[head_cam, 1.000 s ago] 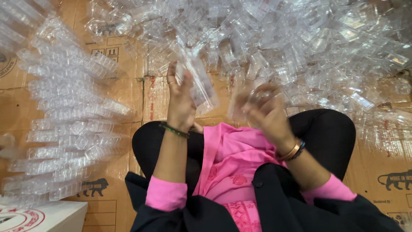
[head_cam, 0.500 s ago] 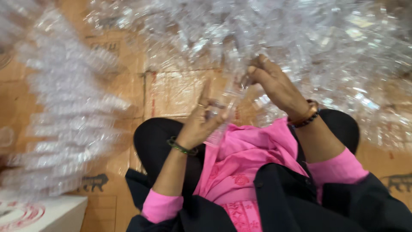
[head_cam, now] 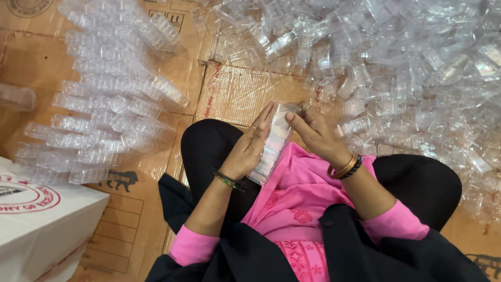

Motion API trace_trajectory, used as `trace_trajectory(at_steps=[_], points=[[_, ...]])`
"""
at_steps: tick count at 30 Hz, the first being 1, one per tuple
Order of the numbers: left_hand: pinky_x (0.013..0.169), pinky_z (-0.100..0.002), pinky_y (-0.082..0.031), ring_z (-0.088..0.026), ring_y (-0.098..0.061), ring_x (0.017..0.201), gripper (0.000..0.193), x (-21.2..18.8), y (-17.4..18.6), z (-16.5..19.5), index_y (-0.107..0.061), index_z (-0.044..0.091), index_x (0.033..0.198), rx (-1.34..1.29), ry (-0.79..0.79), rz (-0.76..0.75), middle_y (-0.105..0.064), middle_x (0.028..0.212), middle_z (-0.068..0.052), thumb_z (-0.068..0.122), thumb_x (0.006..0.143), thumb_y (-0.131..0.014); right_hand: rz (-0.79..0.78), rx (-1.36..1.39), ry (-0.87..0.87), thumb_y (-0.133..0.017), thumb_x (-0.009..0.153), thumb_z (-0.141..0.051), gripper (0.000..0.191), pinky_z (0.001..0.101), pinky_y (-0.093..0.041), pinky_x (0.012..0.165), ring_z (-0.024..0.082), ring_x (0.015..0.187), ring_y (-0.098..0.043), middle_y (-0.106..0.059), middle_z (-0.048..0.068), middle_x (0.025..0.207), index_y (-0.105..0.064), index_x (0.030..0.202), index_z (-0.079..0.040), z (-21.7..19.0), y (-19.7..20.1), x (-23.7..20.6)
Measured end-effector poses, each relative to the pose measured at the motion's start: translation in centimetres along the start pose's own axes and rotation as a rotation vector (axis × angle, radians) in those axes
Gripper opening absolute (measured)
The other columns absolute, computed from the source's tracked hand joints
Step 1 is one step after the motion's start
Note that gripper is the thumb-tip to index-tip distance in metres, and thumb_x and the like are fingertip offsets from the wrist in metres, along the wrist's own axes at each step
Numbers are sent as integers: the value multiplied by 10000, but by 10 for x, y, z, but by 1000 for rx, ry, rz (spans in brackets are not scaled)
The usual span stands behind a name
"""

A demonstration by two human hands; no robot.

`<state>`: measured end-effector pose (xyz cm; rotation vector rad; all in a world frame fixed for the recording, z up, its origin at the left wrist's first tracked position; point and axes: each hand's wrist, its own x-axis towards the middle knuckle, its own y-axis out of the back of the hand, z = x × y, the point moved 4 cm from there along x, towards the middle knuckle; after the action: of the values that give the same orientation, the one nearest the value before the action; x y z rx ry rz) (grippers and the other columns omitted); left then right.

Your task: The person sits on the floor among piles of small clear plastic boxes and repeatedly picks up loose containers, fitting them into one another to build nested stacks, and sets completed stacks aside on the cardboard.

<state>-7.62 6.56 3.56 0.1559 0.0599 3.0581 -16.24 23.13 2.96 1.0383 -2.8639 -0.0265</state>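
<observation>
I sit cross-legged on flattened cardboard. A nested stack of clear plastic cups (head_cam: 272, 143) lies slanted over my lap. My left hand (head_cam: 251, 146) presses flat along its left side. My right hand (head_cam: 312, 130) grips its top end with the fingertips. A big loose heap of clear plastic cups (head_cam: 407, 68) spreads ahead and to the right. Rows of finished cup stacks (head_cam: 107, 109) lie side by side on the left.
Brown cardboard sheets (head_cam: 237, 91) cover the floor. A white printed box (head_cam: 42, 219) stands at the lower left. My black-trousered knees (head_cam: 422, 183) and a pink tunic fill the lower middle. Another clear stack (head_cam: 15, 96) lies at the far left edge.
Both hands have come back from the loose heap toward my lap. They now hold one long stack between them. The camera has tilted lower.
</observation>
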Motion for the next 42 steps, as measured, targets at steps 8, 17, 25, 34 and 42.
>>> trace_trajectory(at_steps=[8,17,25,34,42], points=[[1039,-427,-400,-330,-477,1294,648,-59,33,-20,-260,113,1664,-195,95,174,-509,1453,-242,362,1126,-519,-259,-366,-21,-409,1102,-263,425,339,-443,1069,235,1264,-591,-620,155,1331,-438,1446,-15,4,-40,-3],[625,-398,-635,-290,-718,777,403,-207,227,-165,-682,111,1111,-1197,350,1017,-724,933,-117,461,1052,-490,96,-30,-253,-577,1028,-144,478,354,-508,994,253,1235,-619,-599,183,1366,-419,1449,17,48,11,-16],[772,-445,-677,-411,-691,980,442,-194,297,-194,-627,-36,1237,-1593,614,1205,-669,1125,-250,329,1011,-522,252,-84,-289,-607,1061,-142,483,348,-515,1011,254,1223,-624,-599,189,1395,-425,1463,55,98,82,-61],[863,-477,-630,-452,-620,1142,483,-199,307,-200,-569,-48,1353,-1694,399,1164,-615,1287,-286,192,934,-540,288,-660,-279,-683,1074,-230,363,399,-556,912,287,1112,-697,-708,209,1201,-640,1280,66,134,128,-92],[873,-369,-593,-279,-658,1101,291,-192,252,-200,-527,31,1308,-215,357,1120,-606,1213,-143,144,1047,-591,553,-849,-211,-712,954,-133,236,406,-581,800,302,942,-730,-728,186,1070,-695,1132,22,116,171,-81]])
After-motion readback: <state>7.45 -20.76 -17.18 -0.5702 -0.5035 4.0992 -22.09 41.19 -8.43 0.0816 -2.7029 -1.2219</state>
